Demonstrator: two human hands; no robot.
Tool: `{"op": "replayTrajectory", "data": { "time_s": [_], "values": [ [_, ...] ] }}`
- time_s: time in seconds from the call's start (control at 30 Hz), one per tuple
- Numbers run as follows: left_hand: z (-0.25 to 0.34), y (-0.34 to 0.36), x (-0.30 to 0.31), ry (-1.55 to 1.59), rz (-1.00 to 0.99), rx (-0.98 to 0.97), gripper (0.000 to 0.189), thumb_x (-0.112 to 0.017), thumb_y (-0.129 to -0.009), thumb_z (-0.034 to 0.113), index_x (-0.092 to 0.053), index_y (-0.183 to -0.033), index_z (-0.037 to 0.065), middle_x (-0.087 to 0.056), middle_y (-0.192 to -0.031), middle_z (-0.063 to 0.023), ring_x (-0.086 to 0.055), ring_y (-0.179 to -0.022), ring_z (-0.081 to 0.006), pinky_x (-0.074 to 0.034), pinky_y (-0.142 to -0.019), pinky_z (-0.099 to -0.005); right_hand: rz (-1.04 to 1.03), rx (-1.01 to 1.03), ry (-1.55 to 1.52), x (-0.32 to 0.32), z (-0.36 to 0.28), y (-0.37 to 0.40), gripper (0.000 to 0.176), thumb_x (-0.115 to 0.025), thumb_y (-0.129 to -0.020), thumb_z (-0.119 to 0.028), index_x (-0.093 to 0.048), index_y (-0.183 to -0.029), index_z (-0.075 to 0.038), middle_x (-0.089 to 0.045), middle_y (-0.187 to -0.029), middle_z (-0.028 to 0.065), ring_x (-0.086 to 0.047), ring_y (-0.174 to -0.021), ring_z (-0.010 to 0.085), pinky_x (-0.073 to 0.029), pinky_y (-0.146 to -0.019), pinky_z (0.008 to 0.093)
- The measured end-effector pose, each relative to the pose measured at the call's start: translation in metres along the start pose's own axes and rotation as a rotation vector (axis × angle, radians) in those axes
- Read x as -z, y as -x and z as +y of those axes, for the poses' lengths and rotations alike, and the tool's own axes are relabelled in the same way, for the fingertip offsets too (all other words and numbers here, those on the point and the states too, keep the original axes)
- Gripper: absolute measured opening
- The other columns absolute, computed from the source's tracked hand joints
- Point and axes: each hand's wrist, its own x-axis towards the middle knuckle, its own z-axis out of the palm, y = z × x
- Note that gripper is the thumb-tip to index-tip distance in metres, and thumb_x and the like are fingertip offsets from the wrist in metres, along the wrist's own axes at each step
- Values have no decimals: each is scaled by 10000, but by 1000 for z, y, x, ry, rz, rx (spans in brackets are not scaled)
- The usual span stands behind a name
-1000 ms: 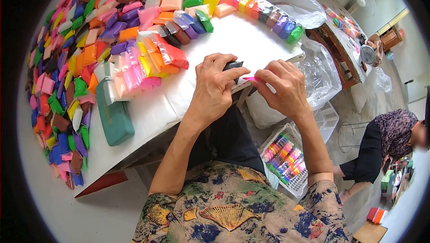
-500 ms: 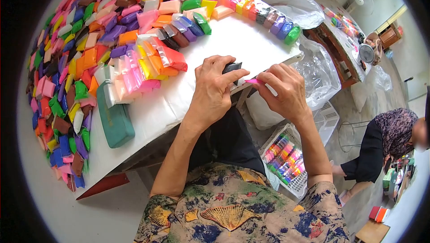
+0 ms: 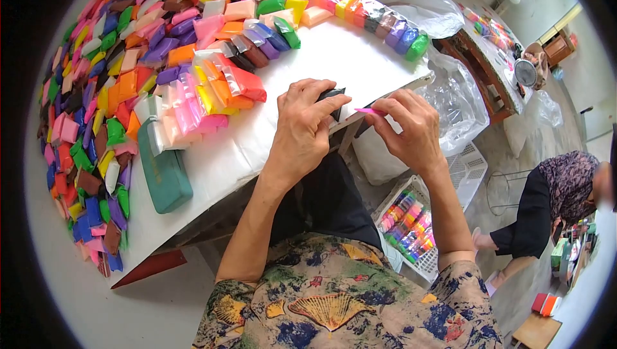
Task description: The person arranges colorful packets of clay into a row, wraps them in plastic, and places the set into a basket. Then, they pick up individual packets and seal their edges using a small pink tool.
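Over the front edge of the white table, my left hand (image 3: 299, 134) is closed on a small black packet (image 3: 333, 96) in a shiny wrapper, its fingers partly covering it. A short distance to the right, my right hand (image 3: 410, 130) pinches a thin, flat pink piece (image 3: 371, 112) whose tip points at the left hand. What that piece is I cannot make out. Left of my hands lie packets in several colours, with a red packet (image 3: 247, 84) among the nearest. A green case (image 3: 166, 175) rests near the table's front edge.
A large heap of coloured packets (image 3: 122, 85) covers the table's left side. One wrapped row of packets (image 3: 379, 21) lies along the back. Below right stands a white basket (image 3: 424, 265) holding more packets. Clear plastic bags (image 3: 453, 105) hang beside the table. Another person (image 3: 559, 201) bends at far right.
The black packet tilts more upright in my left hand. My right hand stays near the same spot with the pink piece, with slightly more space between the two hands.
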Motion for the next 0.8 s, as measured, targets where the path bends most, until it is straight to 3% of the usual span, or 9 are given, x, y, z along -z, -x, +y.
{"op": "replayTrajectory", "data": {
  "time_s": [0.1, 0.8],
  "values": [
    [2, -1, -2, 18, 42, -33, 454, -578, -742, -69, -728, -1125, 122, -617, -1221, -102, -507, -1227, -311, -353, -1027, -454, 12, 3, -8, -1, 1, 0, 143, -770, -815, -172, -672, -863, -81, -599, -773, 63, -613, -728, 250, -468, -645, 383],
    [-2, 0, -3, -11, 32, -69, 452, -577, -757, -70, -730, -1134, 125, -606, -1223, -105, -497, -1229, -319, -351, -1020, -454, -1, -38, -8, -4, -1, 4, 150, -770, -819, -175, -674, -871, -71, -631, -800, 61, -628, -748, 248, -477, -656, 376]
  ]
}}
